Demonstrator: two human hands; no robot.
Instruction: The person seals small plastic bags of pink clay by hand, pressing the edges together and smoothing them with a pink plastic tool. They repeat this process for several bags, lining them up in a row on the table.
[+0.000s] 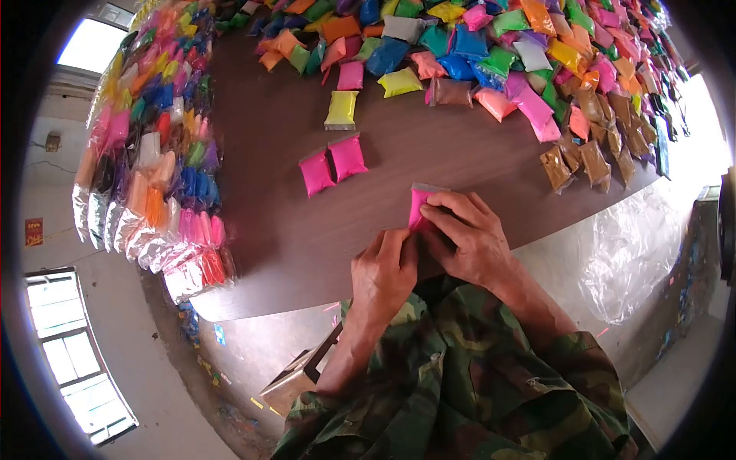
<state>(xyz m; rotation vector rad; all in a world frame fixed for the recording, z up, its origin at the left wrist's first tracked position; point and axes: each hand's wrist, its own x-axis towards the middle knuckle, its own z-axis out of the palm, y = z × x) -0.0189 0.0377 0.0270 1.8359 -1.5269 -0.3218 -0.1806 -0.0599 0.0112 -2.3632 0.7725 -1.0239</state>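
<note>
Both hands meet over a small pink packet (418,205) lying on the dark brown table (276,230). My right hand (468,238) covers most of the packet and presses on it with its fingers. My left hand (383,272) touches the packet's near edge with its fingertips. Only the packet's far end shows, with a clear sealed strip. Two more pink packets (332,164) lie side by side a little farther out to the left. A yellow packet (341,110) lies beyond them.
A heap of packets in many colours (491,54) covers the far side of the table, with brown ones (590,153) at the right. Strips of joined packets (153,169) hang over the left edge. Clear plastic sheeting (636,245) lies on the floor at right.
</note>
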